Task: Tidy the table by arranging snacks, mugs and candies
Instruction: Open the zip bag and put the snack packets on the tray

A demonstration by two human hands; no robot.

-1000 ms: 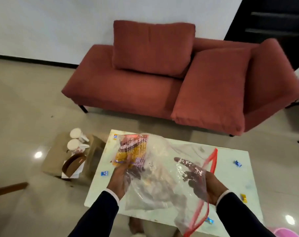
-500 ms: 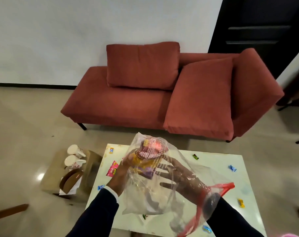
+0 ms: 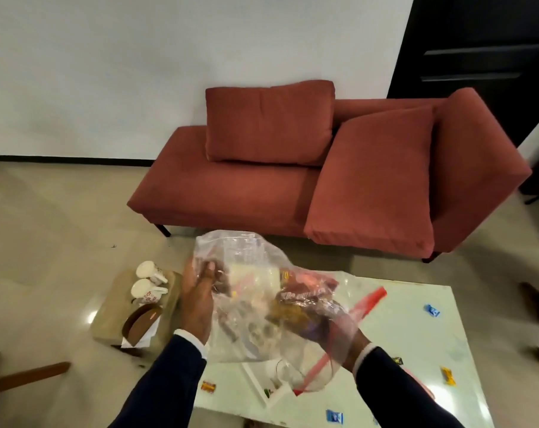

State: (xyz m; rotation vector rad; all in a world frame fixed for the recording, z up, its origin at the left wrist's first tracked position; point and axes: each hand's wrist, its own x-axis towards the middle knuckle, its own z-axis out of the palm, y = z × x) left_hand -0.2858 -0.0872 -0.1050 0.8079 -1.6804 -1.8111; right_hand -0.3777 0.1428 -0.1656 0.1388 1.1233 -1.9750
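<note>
A clear plastic zip bag [image 3: 249, 257] with a red seal strip [image 3: 370, 301] hangs above the white table [image 3: 416, 319]. My left hand [image 3: 197, 291] grips its left side from outside. My right hand [image 3: 342, 332] is inside the bag's open mouth, holding a red and yellow snack packet [image 3: 305, 296]. Small wrapped candies lie loose on the table: blue ones [image 3: 431, 311] [image 3: 334, 417], a yellow one [image 3: 448, 375], an orange one [image 3: 208, 386]. Two white patterned mugs [image 3: 146, 290] stand on a low box to the left.
The low cardboard box [image 3: 114, 319] on the floor also carries a brown curved holder [image 3: 140, 319]. A red sofa [image 3: 231, 186] with two cushions stands behind the table. A wooden strip [image 3: 27, 376] lies on the floor at the left. A white tray [image 3: 262, 387] sits under the bag.
My right hand has pushed the snack packet deeper into the bag and to the right. My left hand shifted to the bag's left side. The camera tilted upward.
</note>
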